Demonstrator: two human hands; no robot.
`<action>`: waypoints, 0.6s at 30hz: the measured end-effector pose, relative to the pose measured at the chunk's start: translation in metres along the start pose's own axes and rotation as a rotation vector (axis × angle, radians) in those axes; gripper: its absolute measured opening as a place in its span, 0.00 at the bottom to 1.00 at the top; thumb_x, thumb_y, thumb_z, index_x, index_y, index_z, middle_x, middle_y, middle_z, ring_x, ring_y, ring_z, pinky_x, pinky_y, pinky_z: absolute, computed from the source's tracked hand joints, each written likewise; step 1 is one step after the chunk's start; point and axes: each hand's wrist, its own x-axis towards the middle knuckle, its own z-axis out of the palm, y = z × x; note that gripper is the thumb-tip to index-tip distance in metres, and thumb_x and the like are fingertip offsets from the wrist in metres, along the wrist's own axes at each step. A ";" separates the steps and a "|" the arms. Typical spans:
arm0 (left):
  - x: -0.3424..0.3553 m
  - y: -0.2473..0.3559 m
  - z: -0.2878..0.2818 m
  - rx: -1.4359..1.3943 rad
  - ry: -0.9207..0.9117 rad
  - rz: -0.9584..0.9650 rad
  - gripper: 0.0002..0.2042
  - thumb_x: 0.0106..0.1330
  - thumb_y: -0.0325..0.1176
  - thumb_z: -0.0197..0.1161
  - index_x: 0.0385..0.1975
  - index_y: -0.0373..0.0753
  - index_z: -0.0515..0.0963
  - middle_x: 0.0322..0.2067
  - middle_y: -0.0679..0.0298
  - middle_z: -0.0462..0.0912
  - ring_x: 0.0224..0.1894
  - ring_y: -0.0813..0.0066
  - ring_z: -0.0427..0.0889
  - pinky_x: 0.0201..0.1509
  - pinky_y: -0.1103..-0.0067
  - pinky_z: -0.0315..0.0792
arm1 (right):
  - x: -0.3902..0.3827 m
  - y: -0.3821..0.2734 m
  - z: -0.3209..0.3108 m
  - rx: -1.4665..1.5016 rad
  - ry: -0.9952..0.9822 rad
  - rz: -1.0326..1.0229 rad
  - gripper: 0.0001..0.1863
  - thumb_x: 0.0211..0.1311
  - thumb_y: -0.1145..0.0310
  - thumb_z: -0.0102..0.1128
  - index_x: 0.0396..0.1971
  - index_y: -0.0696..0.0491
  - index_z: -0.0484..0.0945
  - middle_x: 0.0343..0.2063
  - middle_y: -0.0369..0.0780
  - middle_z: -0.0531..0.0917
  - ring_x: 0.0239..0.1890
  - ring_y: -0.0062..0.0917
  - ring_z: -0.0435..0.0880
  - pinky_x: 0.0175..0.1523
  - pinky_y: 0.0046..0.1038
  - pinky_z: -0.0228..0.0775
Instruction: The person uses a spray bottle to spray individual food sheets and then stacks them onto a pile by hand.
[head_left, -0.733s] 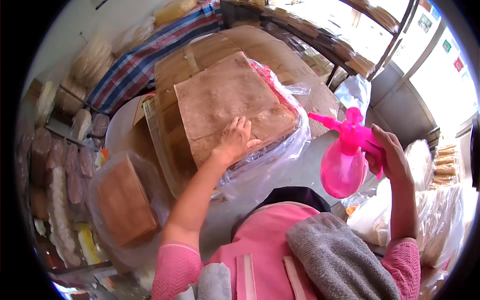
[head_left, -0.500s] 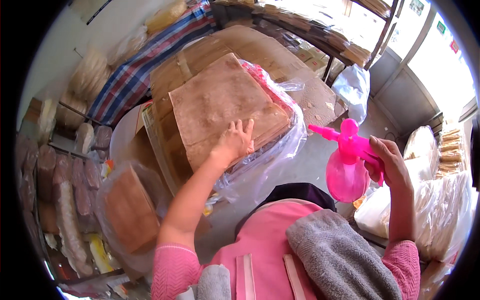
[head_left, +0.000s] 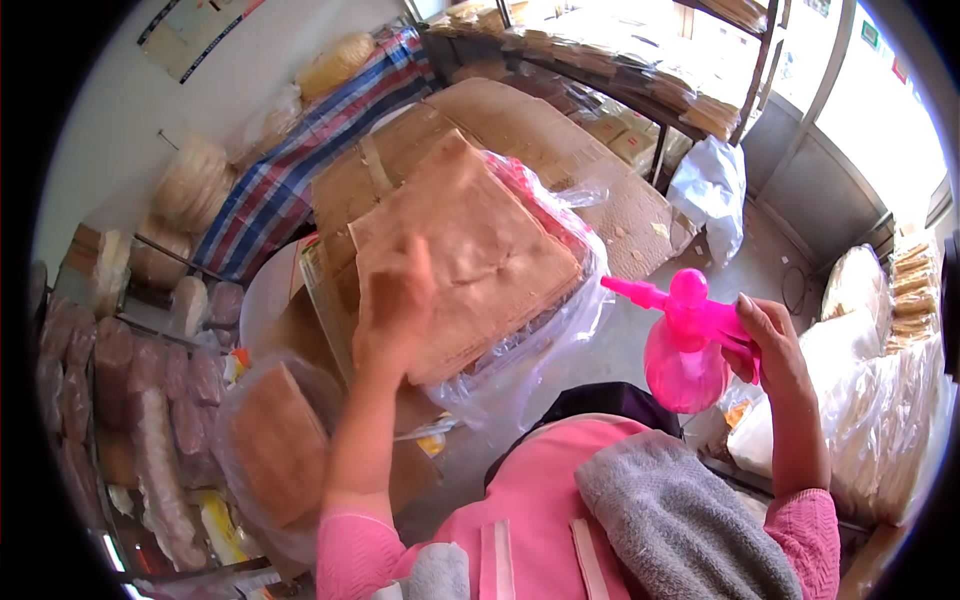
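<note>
A stack of thin, square brown sheets (head_left: 490, 240) lies in the middle, its near right side lined with a clear plastic bag (head_left: 540, 345) and some pink-and-red plastic. Over the left part of the top sheet is my left hand (head_left: 398, 295), its fingers smeared by motion; whether it touches the sheet I cannot tell. My right hand (head_left: 775, 340) grips a translucent pink spray bottle (head_left: 685, 365) by its trigger handle. The bottle is upright, right of the stack, with its nozzle pointing left towards it.
Flattened cardboard (head_left: 500, 105) lies under and behind the stack. At the lower left sits another bagged brown stack (head_left: 275, 445), near shelves of wrapped packages (head_left: 130, 370). Plastic-covered goods (head_left: 870, 420) stand at the right. A striped bag (head_left: 320, 150) leans at the back left.
My left hand has moved left from the near middle of the top sheet. The spray bottle has lowered slightly in my right hand. The view has shifted a little.
</note>
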 end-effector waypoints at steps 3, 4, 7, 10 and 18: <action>0.022 -0.023 -0.076 -0.191 0.361 -0.157 0.08 0.66 0.32 0.50 0.34 0.33 0.70 0.24 0.46 0.76 0.26 0.50 0.77 0.28 0.65 0.70 | 0.003 -0.003 0.006 0.026 -0.036 -0.084 0.25 0.63 0.48 0.49 0.24 0.58 0.74 0.10 0.35 0.72 0.08 0.14 0.67 0.11 0.16 0.52; 0.020 -0.031 -0.104 -0.229 0.414 -0.256 0.08 0.67 0.32 0.50 0.31 0.32 0.70 0.24 0.49 0.77 0.25 0.51 0.77 0.29 0.66 0.71 | 0.003 -0.008 0.011 0.035 -0.025 -0.122 0.25 0.63 0.48 0.49 0.25 0.58 0.74 0.10 0.36 0.72 0.07 0.15 0.67 0.11 0.16 0.52; 0.004 -0.060 -0.144 -0.378 0.646 -0.316 0.12 0.68 0.34 0.51 0.36 0.28 0.71 0.29 0.54 0.79 0.30 0.67 0.76 0.36 0.75 0.70 | 0.003 -0.029 0.030 0.092 -0.066 -0.308 0.24 0.61 0.49 0.51 0.31 0.60 0.73 0.13 0.38 0.73 0.06 0.17 0.66 0.10 0.17 0.52; -0.034 -0.084 -0.164 -0.583 0.720 -0.400 0.14 0.69 0.35 0.51 0.40 0.27 0.72 0.37 0.61 0.77 0.39 0.78 0.72 0.45 0.80 0.67 | 0.005 -0.073 0.054 0.208 -0.108 -0.387 0.25 0.58 0.47 0.54 0.21 0.57 0.74 0.09 0.34 0.70 0.05 0.15 0.63 0.10 0.17 0.48; -0.089 -0.095 -0.186 -0.963 0.834 -0.474 0.14 0.65 0.33 0.56 0.46 0.30 0.71 0.44 0.60 0.75 0.45 0.75 0.72 0.50 0.78 0.66 | 0.052 -0.106 0.078 0.571 -0.031 -0.369 0.23 0.65 0.52 0.46 0.23 0.59 0.74 0.08 0.35 0.69 0.03 0.17 0.61 0.08 0.18 0.49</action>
